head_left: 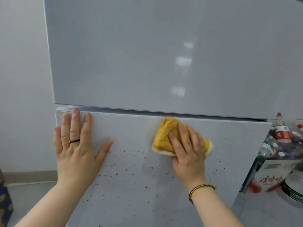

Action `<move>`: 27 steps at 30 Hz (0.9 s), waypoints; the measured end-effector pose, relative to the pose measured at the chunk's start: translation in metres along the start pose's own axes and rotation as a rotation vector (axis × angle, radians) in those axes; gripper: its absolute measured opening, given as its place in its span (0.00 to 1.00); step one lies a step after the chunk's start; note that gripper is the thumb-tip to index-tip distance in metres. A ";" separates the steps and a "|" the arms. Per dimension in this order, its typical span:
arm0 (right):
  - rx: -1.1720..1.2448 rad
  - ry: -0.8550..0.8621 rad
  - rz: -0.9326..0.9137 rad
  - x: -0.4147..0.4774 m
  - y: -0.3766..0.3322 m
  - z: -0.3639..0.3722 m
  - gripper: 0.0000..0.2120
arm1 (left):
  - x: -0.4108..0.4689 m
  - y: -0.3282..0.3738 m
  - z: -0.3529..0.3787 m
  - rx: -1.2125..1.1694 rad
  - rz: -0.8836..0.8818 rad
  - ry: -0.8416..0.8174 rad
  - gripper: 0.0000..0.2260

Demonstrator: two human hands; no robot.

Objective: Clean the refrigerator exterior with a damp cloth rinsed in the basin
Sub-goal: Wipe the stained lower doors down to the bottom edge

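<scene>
Head view: we stood facing the refrigerator (164,54), both hands on its lower door (131,185).
Left hand (77,145): flat near the door's upper left corner, fingers spread and released, holding nothing; we judged it a brace.
Right hand (188,148): fingers flattened over the yellow cloth (165,136), pressing it against the door just under its top edge, right of centre.
Soil: brown specks (114,164) scattered below and beside the cloth, toward the door's right edge too.
Method, our judgement: firm overlapping strokes worked downward from the top edge; refold to a clean face; rinse once loaded.
Basin: not in view.
Writing: plastic bottles (282,133) beyond the right edge bore red labels, too blurred to read; red characters on a white package (268,179), illegible to us.
</scene>
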State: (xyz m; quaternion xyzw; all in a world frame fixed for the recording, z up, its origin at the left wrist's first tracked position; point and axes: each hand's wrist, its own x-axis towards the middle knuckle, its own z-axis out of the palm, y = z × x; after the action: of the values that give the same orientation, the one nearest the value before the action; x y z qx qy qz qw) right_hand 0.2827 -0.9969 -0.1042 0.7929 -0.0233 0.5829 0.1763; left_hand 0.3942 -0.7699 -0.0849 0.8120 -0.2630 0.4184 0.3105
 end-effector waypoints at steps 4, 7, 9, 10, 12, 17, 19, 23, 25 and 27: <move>0.065 0.024 0.404 -0.012 0.045 -0.016 0.27 | -0.007 0.016 0.005 -0.014 0.039 0.032 0.30; 0.155 0.041 0.701 -0.021 0.051 -0.020 0.29 | -0.017 0.042 0.018 -0.022 0.307 0.060 0.24; 0.206 0.039 0.803 -0.020 0.040 -0.017 0.29 | -0.020 0.061 0.030 -0.030 0.437 0.047 0.22; 0.210 0.044 0.816 -0.020 0.034 -0.015 0.29 | -0.021 0.069 0.036 -0.017 0.479 0.037 0.22; 0.145 0.030 0.741 -0.026 0.026 -0.011 0.29 | -0.020 0.078 0.051 0.041 0.522 0.035 0.23; 0.089 -0.029 0.620 -0.042 0.025 -0.012 0.27 | -0.024 0.078 0.068 0.160 0.506 0.070 0.26; 0.129 -0.060 0.573 -0.034 0.031 -0.015 0.28 | -0.025 0.080 0.070 0.165 0.504 0.076 0.27; 0.204 0.010 0.771 -0.025 0.075 -0.025 0.28 | -0.027 0.080 0.072 0.167 0.519 0.097 0.29; 0.290 0.074 1.174 -0.037 0.102 -0.030 0.26 | -0.028 0.079 0.072 0.169 0.529 0.097 0.32; 0.358 0.141 1.435 -0.057 0.115 -0.029 0.25 | -0.028 0.079 0.073 0.181 0.528 0.090 0.36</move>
State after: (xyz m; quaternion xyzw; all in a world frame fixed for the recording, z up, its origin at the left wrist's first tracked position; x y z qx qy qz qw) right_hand 0.2099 -1.1048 -0.1206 0.5599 -0.4290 0.5992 -0.3786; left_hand 0.3632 -0.8713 -0.1197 0.7203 -0.4130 0.5424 0.1282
